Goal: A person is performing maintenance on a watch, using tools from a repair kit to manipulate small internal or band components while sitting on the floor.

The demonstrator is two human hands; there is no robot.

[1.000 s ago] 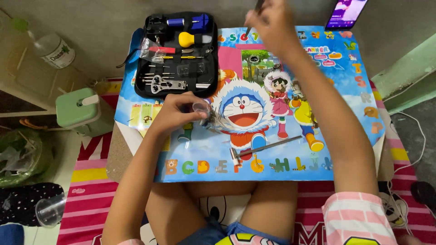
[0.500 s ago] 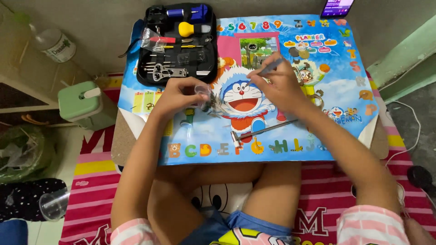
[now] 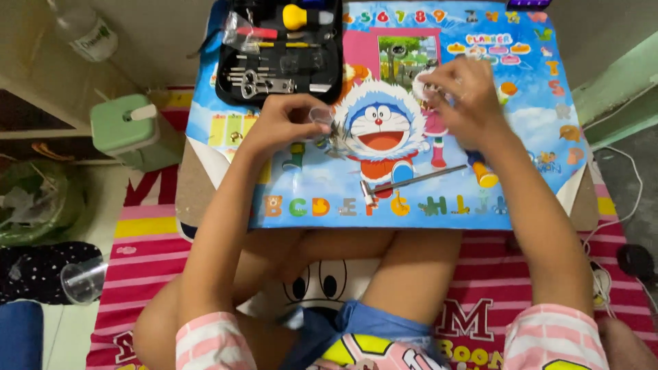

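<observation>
My left hand rests on the cartoon-printed mat and pinches a small clear round piece next to some small metal parts. Further right, my right hand hovers over the mat with its fingertips pinched together. It seems to hold a small thin tool, which the fingers mostly hide. A little hammer with a yellow-tipped handle lies on the mat below both hands.
An open black tool case with several small tools sits at the mat's far left. A green container, a plastic bottle and a clear cup are at the left. A cable runs along the right.
My right hand came down from the far edge of the table to the mat's middle, then shifted slightly right. My left hand stayed put with the clear piece.
</observation>
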